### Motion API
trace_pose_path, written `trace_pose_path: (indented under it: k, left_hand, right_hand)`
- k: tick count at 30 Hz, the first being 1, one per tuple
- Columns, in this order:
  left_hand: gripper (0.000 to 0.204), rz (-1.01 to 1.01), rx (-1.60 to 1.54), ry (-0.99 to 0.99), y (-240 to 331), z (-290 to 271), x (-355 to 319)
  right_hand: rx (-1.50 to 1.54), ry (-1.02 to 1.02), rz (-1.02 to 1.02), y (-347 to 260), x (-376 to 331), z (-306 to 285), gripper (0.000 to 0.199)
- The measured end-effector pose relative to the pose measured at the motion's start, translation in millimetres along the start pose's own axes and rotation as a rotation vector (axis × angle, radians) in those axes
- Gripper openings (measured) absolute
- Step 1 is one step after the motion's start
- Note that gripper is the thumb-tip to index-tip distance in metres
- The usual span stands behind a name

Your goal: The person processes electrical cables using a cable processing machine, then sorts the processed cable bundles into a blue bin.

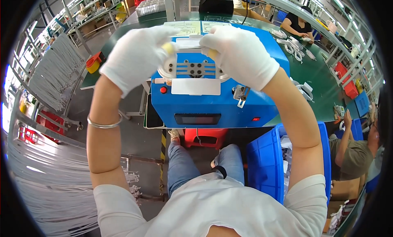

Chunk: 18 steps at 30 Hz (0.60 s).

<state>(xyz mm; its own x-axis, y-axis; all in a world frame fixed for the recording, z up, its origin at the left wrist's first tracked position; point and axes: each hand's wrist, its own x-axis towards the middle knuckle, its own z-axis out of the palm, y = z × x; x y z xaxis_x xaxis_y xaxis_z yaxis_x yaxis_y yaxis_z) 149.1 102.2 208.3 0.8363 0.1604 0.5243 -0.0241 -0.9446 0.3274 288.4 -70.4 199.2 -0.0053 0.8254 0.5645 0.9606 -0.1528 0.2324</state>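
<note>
Both gloved hands meet above the far half of the blue machine [227, 110], one at each end of a pale strip [189, 43]. The left hand [139, 53] bends its fingers inward over the machine's left edge; I cannot tell whether they pinch anything. The right hand [241, 50] curls thumb and fingers close together at the strip's right end, and whether it grips the strip or merely rests by it is hidden too (the strip could even be a fixed part of the machine).

Nearer the person, on the machine's top, sit a bolted bracket [195, 68] and, below that, a white plate [196, 86]. A red button [163, 90] is left of the plate; a small metal clamp [240, 95] stands to its right.

As for progress, I judge this piece to be mid-handling, since neither hand is clear of the machine. White cords [292, 46] lie on the bench [323, 93] to the machine's right, and white parts [286, 155] sit in the blue bin [262, 167] nearer the person on that side. Which are done and which are left, the view does not settle.
</note>
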Motion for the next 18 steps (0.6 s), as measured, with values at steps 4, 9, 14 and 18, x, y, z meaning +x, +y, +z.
trace_pose_path:
  k: [4, 9, 14, 18]
  left_hand:
    - [0.017, 0.240, -0.003, 0.178, -4.0, 31.0, -1.1]
    - [0.006, 0.325, -0.064, 0.340, -6.5, 41.9, -3.3]
    - [0.028, 0.322, 0.204, 0.524, -7.4, 43.3, -0.6]
    - [0.030, -0.061, -0.159, -0.083, 2.0, 31.6, 2.4]
  right_hand:
    - [0.230, -0.029, -0.038, 24.2, 6.8, 2.6, 0.017]
    - [0.894, -0.068, 0.394, 19.0, 6.3, 12.1, 0.024]
    - [0.958, -0.097, 0.444, 4.4, 6.0, 9.5, 0.021]
    - [0.631, 0.086, 0.181, 4.0, 4.6, 12.5, 0.013]
